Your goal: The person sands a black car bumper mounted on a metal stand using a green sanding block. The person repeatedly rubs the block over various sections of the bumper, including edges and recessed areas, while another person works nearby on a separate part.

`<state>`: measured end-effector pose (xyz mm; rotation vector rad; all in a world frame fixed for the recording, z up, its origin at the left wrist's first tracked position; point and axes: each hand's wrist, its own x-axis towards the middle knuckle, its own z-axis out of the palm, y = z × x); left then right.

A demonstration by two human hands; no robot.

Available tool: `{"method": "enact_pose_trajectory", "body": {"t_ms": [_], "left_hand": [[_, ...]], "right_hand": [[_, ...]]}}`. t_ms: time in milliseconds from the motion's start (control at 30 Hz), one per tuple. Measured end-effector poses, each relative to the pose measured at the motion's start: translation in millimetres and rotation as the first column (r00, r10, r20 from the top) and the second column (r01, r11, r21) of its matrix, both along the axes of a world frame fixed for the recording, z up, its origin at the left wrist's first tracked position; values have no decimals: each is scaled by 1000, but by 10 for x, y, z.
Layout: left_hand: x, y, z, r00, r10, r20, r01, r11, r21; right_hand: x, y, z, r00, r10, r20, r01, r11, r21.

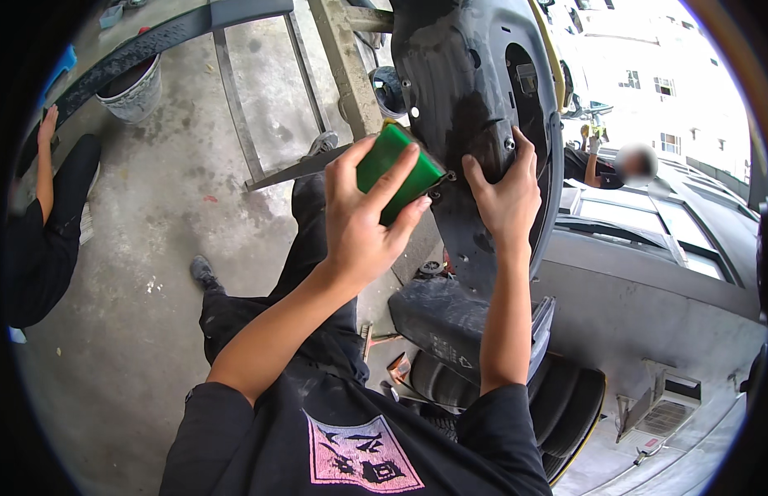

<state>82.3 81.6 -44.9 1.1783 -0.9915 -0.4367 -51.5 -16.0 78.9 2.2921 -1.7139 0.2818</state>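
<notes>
My left hand (367,198) is closed around a bright green sanding block (389,161). The block's dark far face meets the edge of a dark plastic car bumper (437,62), which looks wet in patches and has small holes along it. On the bumper's right part, my right hand (508,198) grips it, thumb on one side of a raised section and fingers on the other. Some of that hand's fingertips are hidden by the bumper. An oblong opening (526,78) lies just beyond my right fingers.
Below the bumper are a dark bin (437,318) and stacked tyres (565,405). A metal frame (235,107) and a bucket (132,91) stand to the left. One person (49,223) is at the far left, another (594,165) at the right. A brush (366,339) lies near my legs.
</notes>
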Motion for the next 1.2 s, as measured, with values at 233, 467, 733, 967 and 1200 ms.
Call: {"method": "enact_pose_trajectory", "body": {"t_ms": [233, 467, 733, 967, 1200], "left_hand": [[-72, -147, 28, 1000, 26, -2, -26, 999, -19], [-215, -283, 181, 996, 28, -82, -25, 999, 43], [-670, -505, 121, 996, 86, -24, -85, 995, 51], [-626, -761, 173, 990, 119, -71, -121, 992, -26], [-579, -710, 88, 994, 97, 52, -92, 993, -79]], "right_hand": [[122, -122, 15, 991, -137, -10, 136, 989, -59], [-356, -8, 49, 966, 159, 202, -191, 971, 145], [-501, 88, 8, 932, 33, 360, -134, 956, 260], [-483, 84, -21, 940, 26, 341, -115, 963, 243], [-587, 53, 29, 887, 91, 453, -235, 933, 272]]}}
